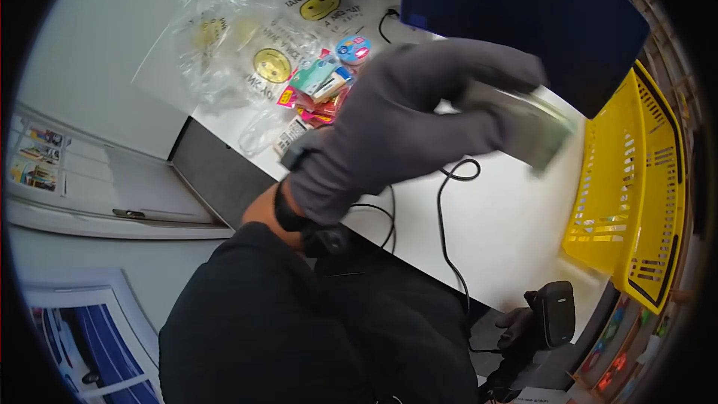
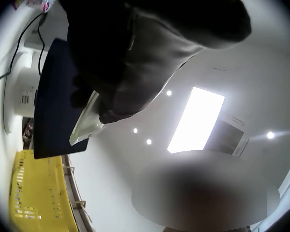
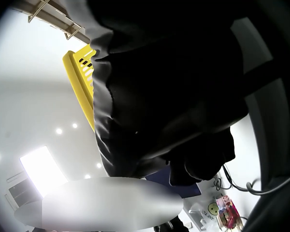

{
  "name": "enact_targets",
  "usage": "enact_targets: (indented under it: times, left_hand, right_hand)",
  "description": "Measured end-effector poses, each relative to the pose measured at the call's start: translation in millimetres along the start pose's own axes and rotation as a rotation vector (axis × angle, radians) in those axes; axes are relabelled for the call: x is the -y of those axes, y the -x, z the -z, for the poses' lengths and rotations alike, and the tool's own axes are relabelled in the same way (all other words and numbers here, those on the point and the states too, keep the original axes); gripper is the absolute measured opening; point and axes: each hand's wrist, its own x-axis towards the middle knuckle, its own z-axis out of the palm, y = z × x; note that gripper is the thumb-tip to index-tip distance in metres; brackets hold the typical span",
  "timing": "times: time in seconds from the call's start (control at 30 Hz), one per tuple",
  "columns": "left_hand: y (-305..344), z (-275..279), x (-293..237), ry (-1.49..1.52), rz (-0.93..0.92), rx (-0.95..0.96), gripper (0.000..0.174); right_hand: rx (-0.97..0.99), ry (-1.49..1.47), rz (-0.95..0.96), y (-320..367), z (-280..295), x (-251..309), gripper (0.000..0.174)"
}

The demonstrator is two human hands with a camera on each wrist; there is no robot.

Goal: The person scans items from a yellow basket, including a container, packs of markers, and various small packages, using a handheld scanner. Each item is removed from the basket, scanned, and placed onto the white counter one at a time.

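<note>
White counter (image 1: 508,239) with yellow basket (image 1: 636,179), black cables (image 1: 446,239), clear smiley-face bags (image 1: 247,52) and small packets (image 1: 323,90).

The glove (image 1: 389,127) is matt grey cloth, the basket (image 1: 636,202) yellow plastic, the bags (image 1: 224,52) glossy.

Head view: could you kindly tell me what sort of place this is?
Probably a shop checkout: a yellow basket on the counter, a barcode scanner by its edge, and smiley carrier bags beside small packaged goods.

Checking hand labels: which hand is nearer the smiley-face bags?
Left. The left hand, gripping a packet, is beside the bags; the right hand is well away, by the scanner.
</note>
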Motion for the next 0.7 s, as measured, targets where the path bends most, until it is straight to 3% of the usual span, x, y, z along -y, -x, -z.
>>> enact_targets:
  times: [0.03, 0.1, 0.17, 0.23, 0.27, 0.33, 0.5, 0.6, 0.63, 0.7]
  left_hand:
    - [12.0, 21.8, -7.7, -0.092, 0.020, -0.032, 0.039]
    - [32.9, 47.3, -44.7, -0.330, 0.234, -0.245, 0.040]
    - [61.2, 90.7, -57.1, -0.533, 0.379, -0.365, 0.042]
    - [88.7, 128.3, -68.6, -0.577, 0.646, -0.443, 0.048]
    - [102.3, 143.4, -71.4, -0.582, 0.655, -0.447, 0.048]
    - [127.0, 164.9, -70.3, -0.762, 1.033, -0.448, 0.050]
    - [168.1, 178.1, -31.1, -0.722, 1.005, -0.440, 0.055]
    - [168.9, 176.7, -10.1, -1.083, 0.946, -0.386, 0.062]
    - [167.4, 175.0, -8.0, -1.081, 0.940, -0.382, 0.062]
    - [154.3, 160.1, -15.0, -1.271, 1.026, -0.387, 0.067]
  right_hand:
    - [-0.009, -0.135, 0.049, -2.3, -2.1, -6.8, 0.068]
    - [-0.026, -0.398, 0.111, -0.5, 0.4, -18.6, 0.067]
    - [0.003, -0.406, 0.108, -6.4, 10.7, -43.3, 0.066]
    - [0.031, -0.399, 0.147, -8.9, 25.8, -65.1, 0.065]
    - [0.038, -0.401, 0.139, -8.0, 26.3, -68.1, 0.065]
    - [0.006, -0.378, 0.097, -5.8, 27.1, -70.2, 0.064]
    - [-0.073, -0.297, 0.141, -9.3, 21.5, -68.6, 0.063]
    - [-0.150, -0.108, 0.104, -7.2, 17.5, -63.6, 0.063]
    - [-0.188, -0.015, 0.085, -7.2, 17.8, -62.0, 0.063]
    - [-0.138, -0.120, 0.101, -8.9, 20.1, -59.1, 0.063]
